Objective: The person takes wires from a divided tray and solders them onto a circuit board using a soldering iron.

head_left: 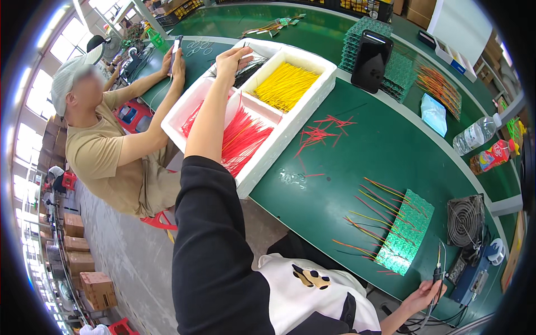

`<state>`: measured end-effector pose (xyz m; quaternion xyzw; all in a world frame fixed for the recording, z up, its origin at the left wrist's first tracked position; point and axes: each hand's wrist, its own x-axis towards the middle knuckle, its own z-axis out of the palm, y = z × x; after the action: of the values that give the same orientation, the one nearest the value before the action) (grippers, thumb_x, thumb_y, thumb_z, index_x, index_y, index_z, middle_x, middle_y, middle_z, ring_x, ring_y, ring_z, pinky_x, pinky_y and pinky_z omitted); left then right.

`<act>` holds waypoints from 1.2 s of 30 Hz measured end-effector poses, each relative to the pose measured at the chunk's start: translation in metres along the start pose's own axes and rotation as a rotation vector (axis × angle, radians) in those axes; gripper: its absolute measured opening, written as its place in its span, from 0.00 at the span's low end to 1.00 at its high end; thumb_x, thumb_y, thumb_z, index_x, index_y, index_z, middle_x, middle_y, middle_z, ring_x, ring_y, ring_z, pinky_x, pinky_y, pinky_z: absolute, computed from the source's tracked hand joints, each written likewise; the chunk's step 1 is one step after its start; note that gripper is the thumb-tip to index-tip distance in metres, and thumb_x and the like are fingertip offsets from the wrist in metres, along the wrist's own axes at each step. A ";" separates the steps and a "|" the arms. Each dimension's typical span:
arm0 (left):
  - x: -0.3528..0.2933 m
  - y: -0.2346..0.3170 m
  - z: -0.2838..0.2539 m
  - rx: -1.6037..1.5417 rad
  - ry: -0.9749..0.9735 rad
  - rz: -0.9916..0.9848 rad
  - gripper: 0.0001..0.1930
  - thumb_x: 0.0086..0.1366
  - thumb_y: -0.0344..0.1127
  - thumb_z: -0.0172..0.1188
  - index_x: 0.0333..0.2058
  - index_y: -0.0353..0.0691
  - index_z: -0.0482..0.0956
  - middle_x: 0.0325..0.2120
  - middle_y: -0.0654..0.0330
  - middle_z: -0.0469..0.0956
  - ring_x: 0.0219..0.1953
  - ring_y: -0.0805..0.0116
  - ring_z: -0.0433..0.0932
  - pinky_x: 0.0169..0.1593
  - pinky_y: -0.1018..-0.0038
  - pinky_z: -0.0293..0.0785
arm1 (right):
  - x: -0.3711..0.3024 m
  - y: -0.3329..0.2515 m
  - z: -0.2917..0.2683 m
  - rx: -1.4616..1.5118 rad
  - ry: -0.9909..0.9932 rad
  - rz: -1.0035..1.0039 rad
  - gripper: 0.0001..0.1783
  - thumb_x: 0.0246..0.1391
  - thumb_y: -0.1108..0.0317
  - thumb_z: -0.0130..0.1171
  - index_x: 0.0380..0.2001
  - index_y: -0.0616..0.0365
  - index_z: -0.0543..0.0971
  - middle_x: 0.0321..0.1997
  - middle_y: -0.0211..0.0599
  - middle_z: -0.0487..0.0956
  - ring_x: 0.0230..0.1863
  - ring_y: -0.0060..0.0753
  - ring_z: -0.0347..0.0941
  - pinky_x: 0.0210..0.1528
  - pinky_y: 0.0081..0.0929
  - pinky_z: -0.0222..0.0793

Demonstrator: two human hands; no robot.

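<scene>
My left hand [228,62] is stretched over the far side of a white foam box [304,124], fingertips pinched together above a compartment of black wires [249,71]. Whatever those fingers hold, if anything, is too small to make out. Yellow wires [286,86] fill the compartment to the right, and red wires [243,139] lie below my forearm. At lower right my right hand [422,297] grips a soldering iron [438,272], its tip pointing up. Left of the iron, a green circuit board panel [406,234] has red and yellow wires attached along it.
Loose red wires [319,134] lie on the green table [346,162]. A phone [372,60] leans against stacked panels [357,40]. A fan [465,221] and a blue soldering station [472,279] stand right. Two bottles [476,134] [493,156] are beyond. A co-worker [106,134] sits left, holding a phone.
</scene>
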<state>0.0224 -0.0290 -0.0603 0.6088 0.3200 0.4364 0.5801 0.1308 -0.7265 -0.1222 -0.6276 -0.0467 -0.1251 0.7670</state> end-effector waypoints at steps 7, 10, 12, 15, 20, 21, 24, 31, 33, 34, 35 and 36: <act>-0.003 0.001 0.000 0.044 0.048 -0.019 0.11 0.51 0.32 0.62 0.34 0.34 0.79 0.30 0.60 0.79 0.29 0.71 0.79 0.30 0.84 0.69 | -0.001 -0.002 0.004 -0.005 0.010 0.009 0.13 0.57 0.66 0.47 0.21 0.53 0.59 0.11 0.21 0.53 0.13 0.11 0.47 0.18 0.14 0.40; -0.006 0.003 0.000 0.069 0.061 -0.028 0.11 0.50 0.32 0.63 0.33 0.35 0.79 0.27 0.61 0.79 0.25 0.74 0.77 0.25 0.86 0.66 | -0.001 -0.001 0.002 -0.007 0.003 0.012 0.13 0.57 0.66 0.47 0.21 0.53 0.59 0.11 0.21 0.53 0.13 0.11 0.47 0.18 0.14 0.40; -0.006 0.005 0.005 0.093 0.071 -0.034 0.11 0.49 0.32 0.64 0.31 0.35 0.80 0.25 0.62 0.79 0.21 0.77 0.76 0.22 0.87 0.64 | -0.001 -0.002 0.000 -0.007 0.003 0.005 0.13 0.57 0.66 0.47 0.21 0.53 0.59 0.11 0.21 0.53 0.13 0.11 0.47 0.18 0.14 0.40; -0.005 0.005 0.002 0.163 0.093 -0.002 0.09 0.48 0.32 0.65 0.29 0.35 0.80 0.20 0.65 0.77 0.15 0.82 0.66 0.18 0.87 0.57 | 0.001 0.000 0.001 -0.007 -0.017 0.002 0.14 0.57 0.66 0.47 0.20 0.52 0.58 0.11 0.21 0.53 0.13 0.11 0.47 0.18 0.14 0.40; 0.005 -0.002 -0.004 0.188 0.036 -0.115 0.09 0.46 0.34 0.66 0.27 0.37 0.81 0.18 0.67 0.76 0.14 0.82 0.61 0.18 0.84 0.55 | 0.002 -0.001 0.004 -0.015 -0.040 -0.011 0.15 0.57 0.66 0.47 0.19 0.52 0.57 0.11 0.21 0.54 0.13 0.11 0.47 0.17 0.14 0.40; 0.007 -0.006 -0.006 0.186 0.035 -0.112 0.09 0.46 0.34 0.66 0.27 0.37 0.81 0.18 0.67 0.76 0.14 0.82 0.61 0.18 0.84 0.55 | 0.002 0.000 0.003 -0.014 -0.037 -0.010 0.15 0.57 0.66 0.47 0.19 0.52 0.57 0.11 0.21 0.54 0.13 0.11 0.47 0.17 0.14 0.40; 0.009 -0.020 -0.004 0.820 -0.034 -0.011 0.14 0.41 0.42 0.68 0.25 0.38 0.81 0.20 0.58 0.78 0.22 0.70 0.74 0.29 0.74 0.69 | -0.001 -0.003 0.008 -0.014 -0.002 0.012 0.15 0.57 0.66 0.47 0.19 0.52 0.57 0.11 0.21 0.53 0.13 0.10 0.46 0.17 0.14 0.39; 0.004 -0.018 0.007 1.000 -0.057 0.063 0.13 0.42 0.43 0.65 0.25 0.40 0.82 0.22 0.53 0.78 0.26 0.64 0.77 0.34 0.72 0.71 | -0.005 -0.006 0.002 0.024 0.022 0.013 0.13 0.57 0.67 0.47 0.21 0.52 0.59 0.11 0.21 0.53 0.13 0.10 0.47 0.17 0.13 0.40; 0.006 -0.020 0.005 1.000 -0.054 0.085 0.14 0.44 0.45 0.65 0.26 0.41 0.81 0.22 0.55 0.79 0.26 0.64 0.77 0.34 0.71 0.70 | -0.006 -0.002 -0.003 0.055 0.043 -0.008 0.10 0.57 0.68 0.48 0.23 0.51 0.61 0.13 0.20 0.54 0.14 0.11 0.48 0.19 0.13 0.42; 0.003 -0.017 0.014 1.021 -0.066 0.080 0.15 0.45 0.47 0.64 0.27 0.42 0.81 0.22 0.56 0.78 0.25 0.64 0.77 0.33 0.70 0.70 | -0.007 -0.004 -0.002 0.055 0.063 -0.001 0.10 0.56 0.68 0.48 0.23 0.52 0.61 0.13 0.20 0.54 0.14 0.11 0.48 0.19 0.13 0.43; 0.001 -0.014 0.014 1.087 -0.027 0.044 0.15 0.46 0.47 0.62 0.27 0.42 0.81 0.23 0.56 0.79 0.26 0.64 0.76 0.34 0.69 0.69 | -0.007 -0.004 0.000 0.058 0.080 0.008 0.10 0.56 0.68 0.48 0.23 0.52 0.62 0.14 0.20 0.54 0.14 0.11 0.48 0.18 0.13 0.43; -0.001 -0.012 0.009 1.136 -0.004 0.136 0.15 0.48 0.48 0.61 0.28 0.42 0.81 0.24 0.55 0.79 0.27 0.64 0.76 0.34 0.68 0.69 | -0.006 -0.003 0.000 0.077 0.053 0.003 0.09 0.55 0.69 0.49 0.24 0.53 0.62 0.15 0.21 0.55 0.15 0.11 0.49 0.18 0.14 0.45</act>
<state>0.0311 -0.0325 -0.0719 0.8451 0.4633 0.2314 0.1330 0.1242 -0.7259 -0.1210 -0.5942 -0.0302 -0.1385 0.7917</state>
